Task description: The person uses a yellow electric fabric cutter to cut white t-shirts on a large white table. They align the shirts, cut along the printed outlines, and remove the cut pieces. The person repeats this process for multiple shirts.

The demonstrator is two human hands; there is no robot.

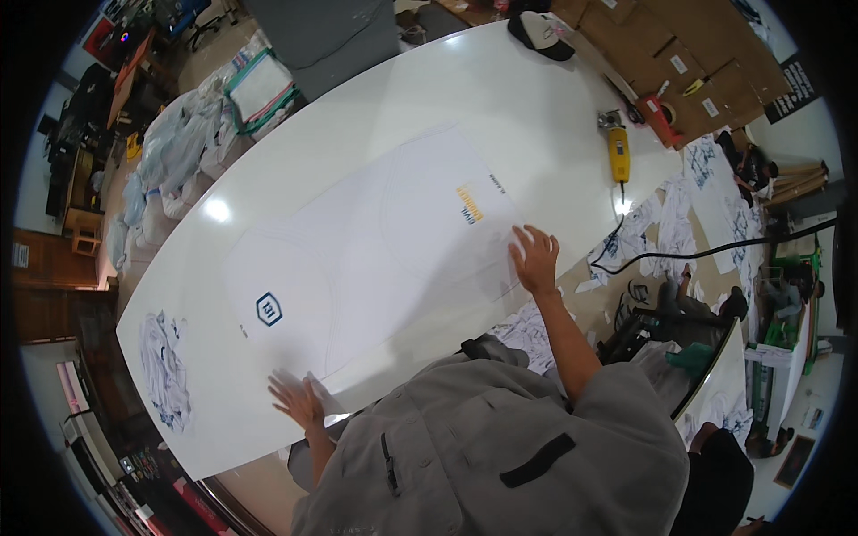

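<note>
A large sheet of thin white fabric (375, 241) lies flat across the white table (357, 116), with faint pattern outlines, a dark blue hexagonal print near its left end and small yellow and blue lettering toward the right. My left hand (298, 400) rests with spread fingers at the near left edge of the fabric. On the near right corner lies my right hand (535, 257), fingers apart and slightly bent, holding nothing. Whether either palm presses on the cloth or only hovers I cannot tell.
A yellow corded electric cutter (618, 152) stands at the table's far right, its black cable (706, 255) running off right. Beyond it are scissors (626, 98) and a cap (541, 36). Crumpled white scraps (165, 371) lie at the left end. Plastic-wrapped bundles (179, 147) sit beyond the table.
</note>
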